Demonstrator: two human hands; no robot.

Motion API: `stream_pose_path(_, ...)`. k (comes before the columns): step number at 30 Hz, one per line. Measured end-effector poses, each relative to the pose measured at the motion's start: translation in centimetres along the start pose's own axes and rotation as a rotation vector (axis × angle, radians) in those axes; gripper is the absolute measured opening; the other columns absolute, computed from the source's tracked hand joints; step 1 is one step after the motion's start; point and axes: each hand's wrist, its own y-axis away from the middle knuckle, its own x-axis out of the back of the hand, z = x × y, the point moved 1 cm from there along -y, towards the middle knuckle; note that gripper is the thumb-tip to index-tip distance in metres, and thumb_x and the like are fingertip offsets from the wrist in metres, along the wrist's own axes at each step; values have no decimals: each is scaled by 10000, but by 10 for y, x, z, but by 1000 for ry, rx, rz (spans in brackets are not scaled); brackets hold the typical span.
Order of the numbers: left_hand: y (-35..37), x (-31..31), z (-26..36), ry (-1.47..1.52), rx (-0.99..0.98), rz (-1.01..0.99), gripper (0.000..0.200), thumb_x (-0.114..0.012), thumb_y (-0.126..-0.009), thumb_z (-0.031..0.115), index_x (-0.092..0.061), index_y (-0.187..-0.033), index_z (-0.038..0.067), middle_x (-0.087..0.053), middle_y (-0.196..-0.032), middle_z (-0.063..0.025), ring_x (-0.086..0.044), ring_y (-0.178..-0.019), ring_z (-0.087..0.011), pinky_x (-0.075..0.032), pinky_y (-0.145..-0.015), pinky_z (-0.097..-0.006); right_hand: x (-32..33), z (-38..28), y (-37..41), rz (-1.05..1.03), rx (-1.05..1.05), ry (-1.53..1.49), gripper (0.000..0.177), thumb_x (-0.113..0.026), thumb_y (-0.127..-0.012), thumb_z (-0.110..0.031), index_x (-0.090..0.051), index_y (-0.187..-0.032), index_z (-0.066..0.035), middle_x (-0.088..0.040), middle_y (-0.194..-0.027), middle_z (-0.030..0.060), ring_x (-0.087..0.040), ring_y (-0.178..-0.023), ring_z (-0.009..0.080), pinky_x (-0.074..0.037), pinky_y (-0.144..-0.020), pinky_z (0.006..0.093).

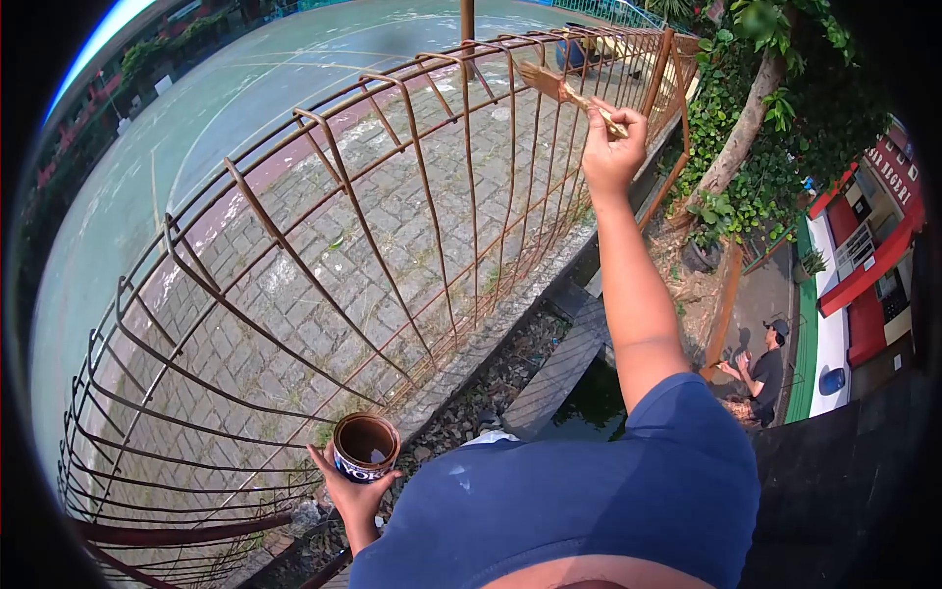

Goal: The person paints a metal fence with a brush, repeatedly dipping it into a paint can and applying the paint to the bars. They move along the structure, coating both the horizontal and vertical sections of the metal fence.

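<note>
My right hand point(615, 147), at the end of an outstretched arm, is closed round the handle of a paintbrush point(546, 82). The brush's bristles are brown and overlap the top of the wire fence point(422, 162) in this view. Low on the left, my left hand point(351, 491) grips a paint can point(366, 447) from below and the side. Brown paint coats the can's inner wall, and a pale patch shows inside. Fence bars near the brush look brown, while those at the far left look darker.
Behind the fence lie grey paving and a green sports court point(285, 74). A concrete slab point(564, 368) crosses a ditch with dark water point(594, 402) below me. On the right stand a tree point(751, 118) and a seated person point(765, 368). A blue barrel point(569, 54) stands beyond the fence.
</note>
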Motion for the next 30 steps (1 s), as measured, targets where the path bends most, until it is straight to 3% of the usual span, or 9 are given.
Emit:
stream_pose_path(9,-4,-23,5,83,35,37,1694,-1023,-394,491,68,-1595,5,-472,-1484,-243,-512,-1345,-343,-366,-1166,-447,74,24,164,-455,-403,208,211,-735,-913,-145,-539,-966,-89,-759,-977,128,-739,-890,343,-573,-716,414)
stream_pose_path(11,-6,-28,8,92,48,24,1682,-1020,-415,491,81,-1600,27,-429,-1500,-267,-494,-1357,-352,-356,-1178,-462,125,31,243,-581,-604,376,201,-721,-920,-201,-567,-1011,-109,-739,-933,142,-708,-872,388,-557,-694,455)
stream_pose_path(15,-16,-45,19,98,-6,-21,1672,-1025,-439,468,99,-1600,43,-358,-1526,-278,-471,-1370,-359,-357,-1183,-472,271,-4,393,-682,-925,653,143,-687,-871,-87,-596,-980,-105,-713,-887,153,-700,-865,397,-541,-713,456)
stream_pose_path(16,-22,-55,29,124,-1,-46,1674,-1030,-437,450,104,-1599,44,-357,-1526,-271,-469,-1370,-352,-360,-1183,-467,342,-27,439,-794,-1276,724,112,-674,-861,-115,-599,-944,-109,-707,-859,154,-710,-805,353,-535,-689,437)
stream_pose_path(19,-36,-81,47,168,-9,-107,1682,-1049,-431,365,121,-1596,49,-358,-1517,-242,-466,-1366,-316,-367,-1180,-442,443,-54,513,-883,-1315,992,185,-711,-761,-110,-565,-874,-96,-630,-709,125,-664,-704,323,-499,-648,457)
stream_pose_path(21,-45,-99,48,222,8,-176,1687,-1048,-440,367,145,-1587,36,-363,-1510,-240,-470,-1359,-313,-368,-1172,-437,480,-56,518,-631,-1592,928,193,-699,-743,-86,-567,-883,-102,-647,-753,123,-659,-731,346,-503,-672,464)
stream_pose_path(23,-55,-119,49,214,-101,-230,1686,-1040,-464,399,173,-1573,25,-378,-1497,-245,-481,-1351,-324,-379,-1155,-447,476,-58,488,-982,-1498,1125,222,-738,-756,-115,-591,-922,-107,-680,-856,115,-671,-793,357,-521,-722,450)
stream_pose_path(27,-68,-154,57,293,-146,-316,1684,-1032,-476,429,188,-1568,35,-390,-1489,-249,-493,-1341,-334,-384,-1148,-456,434,-29,435,-875,-1534,1057,431,-829,-770,-220,-564,-1104,-155,-704,-929,121,-702,-896,336,-542,-767,444)
stream_pose_path(30,-72,-166,61,235,-181,-366,1693,-1028,-472,451,195,-1568,42,-391,-1493,-254,-491,-1348,-339,-387,-1142,-465,387,-10,396,-816,-1430,1076,477,-844,-751,-188,-553,-1126,-135,-706,-872,137,-710,-824,319,-543,-740,440)
